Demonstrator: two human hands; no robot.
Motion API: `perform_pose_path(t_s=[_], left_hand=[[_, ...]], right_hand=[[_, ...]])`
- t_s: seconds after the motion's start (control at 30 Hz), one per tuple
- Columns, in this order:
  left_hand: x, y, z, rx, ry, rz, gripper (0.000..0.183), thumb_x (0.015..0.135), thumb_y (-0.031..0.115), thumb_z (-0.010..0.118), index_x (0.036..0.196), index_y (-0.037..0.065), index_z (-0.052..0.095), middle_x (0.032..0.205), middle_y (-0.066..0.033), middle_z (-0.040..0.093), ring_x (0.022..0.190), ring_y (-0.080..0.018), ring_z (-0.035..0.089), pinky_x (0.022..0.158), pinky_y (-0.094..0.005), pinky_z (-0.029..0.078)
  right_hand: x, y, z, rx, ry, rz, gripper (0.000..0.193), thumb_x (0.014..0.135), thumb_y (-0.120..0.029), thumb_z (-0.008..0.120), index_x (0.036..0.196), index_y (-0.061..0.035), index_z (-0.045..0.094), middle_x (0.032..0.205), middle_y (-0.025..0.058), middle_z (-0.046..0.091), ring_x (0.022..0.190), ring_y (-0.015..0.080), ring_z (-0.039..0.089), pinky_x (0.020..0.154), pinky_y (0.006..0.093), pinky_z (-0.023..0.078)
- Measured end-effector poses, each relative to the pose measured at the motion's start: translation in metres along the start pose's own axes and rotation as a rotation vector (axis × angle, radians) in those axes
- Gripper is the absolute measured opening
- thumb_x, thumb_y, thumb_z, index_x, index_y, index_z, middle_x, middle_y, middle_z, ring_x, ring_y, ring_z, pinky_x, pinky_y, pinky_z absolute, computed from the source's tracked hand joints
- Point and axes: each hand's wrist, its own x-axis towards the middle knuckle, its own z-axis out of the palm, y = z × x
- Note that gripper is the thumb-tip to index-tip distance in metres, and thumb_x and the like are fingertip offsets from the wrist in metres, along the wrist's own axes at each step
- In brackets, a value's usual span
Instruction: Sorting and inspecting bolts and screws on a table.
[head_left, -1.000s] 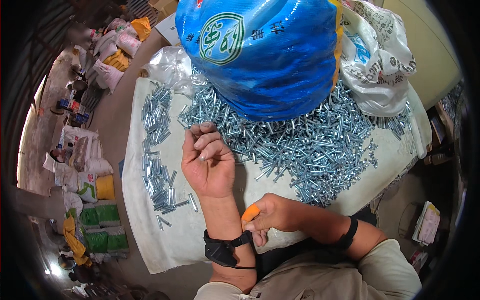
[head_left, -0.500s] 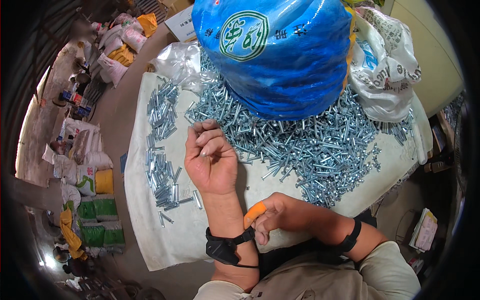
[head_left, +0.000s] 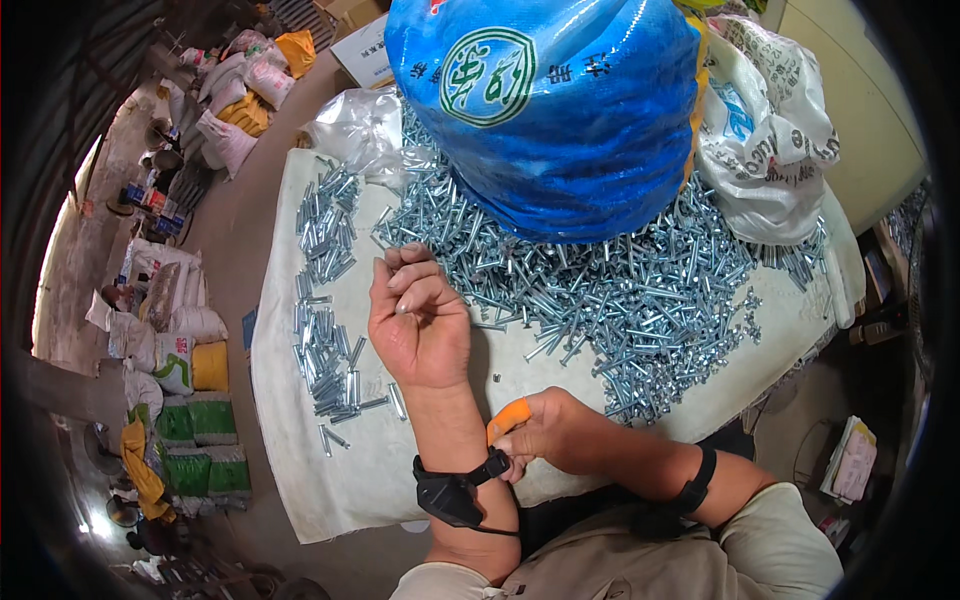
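My left hand [head_left: 420, 325] is turned palm up over the cloth, its fingers loosely curled and nothing in the palm. A black wrist strap [head_left: 455, 490] with a small dark device circles that forearm. My right hand [head_left: 545, 432], with an orange cover on one finger, pinches the strap's edge at the inner wrist; its fingertips are partly hidden. Just beyond my left fingers spreads a big heap of silvery bolts [head_left: 620, 310]. Smaller groups of bolt-like metal pieces [head_left: 325, 225] lie to the left.
A large blue woven sack [head_left: 580, 150] stands at the far side in the heap, with a white sack [head_left: 765, 150] on its right. Clear plastic [head_left: 360, 125] lies at the far left of the pale cloth [head_left: 300, 480]. Stacked bags [head_left: 205, 460] stand on the floor leftward.
My right hand has shifted slightly, and its fingers have closed in on the strap. My left hand has hardly moved.
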Motion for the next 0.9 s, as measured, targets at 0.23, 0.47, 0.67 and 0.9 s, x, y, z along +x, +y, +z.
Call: perform_pose_path(t_s=[0.23,0.47,0.67,0.9], left_hand=[[-0.002,-0.006,0.004,-0.015,0.001,-0.02,0.02,0.108,0.011,0.057,0.11,-0.009,0.057,0.104,-0.0155,0.055,0.078,-0.0159,0.06,0.059,-0.0251,0.054],[-0.001,-0.013,-0.001,0.018,0.01,-0.051,0.021,0.108,0.012,0.056,0.109,-0.008,0.058,0.106,-0.0152,0.054,0.079,-0.0154,0.059,0.059,-0.0248,0.054],[-0.001,-0.018,-0.003,0.044,0.033,-0.053,0.023,0.109,0.014,0.055,0.11,-0.008,0.058,0.106,-0.0156,0.054,0.079,-0.0152,0.06,0.059,-0.0254,0.054],[-0.005,-0.024,0.0,0.053,0.0,-0.096,0.022,0.109,0.013,0.054,0.108,-0.008,0.059,0.107,-0.0165,0.054,0.08,-0.0151,0.061,0.059,-0.0252,0.055]], right_hand=[[-0.003,-0.013,-0.013,-0.034,-0.129,0.092,0.026,0.096,-0.012,0.066,0.115,0.0059,0.067,0.085,0.0111,0.073,0.074,0.0179,0.072,0.069,0.0287,0.057],[-0.001,-0.028,-0.016,-0.123,-0.198,0.156,0.024,0.099,-0.012,0.064,0.114,0.0063,0.069,0.084,0.0115,0.073,0.077,0.0191,0.072,0.073,0.0307,0.058],[-0.001,-0.026,-0.02,-0.111,-0.252,0.162,0.022,0.098,-0.011,0.066,0.112,0.0057,0.069,0.081,0.0121,0.073,0.07,0.0192,0.071,0.066,0.0306,0.057],[0.001,-0.022,-0.025,-0.054,-0.303,0.191,0.021,0.097,-0.012,0.067,0.11,0.0052,0.069,0.079,0.0124,0.072,0.069,0.0189,0.071,0.065,0.0303,0.056]])
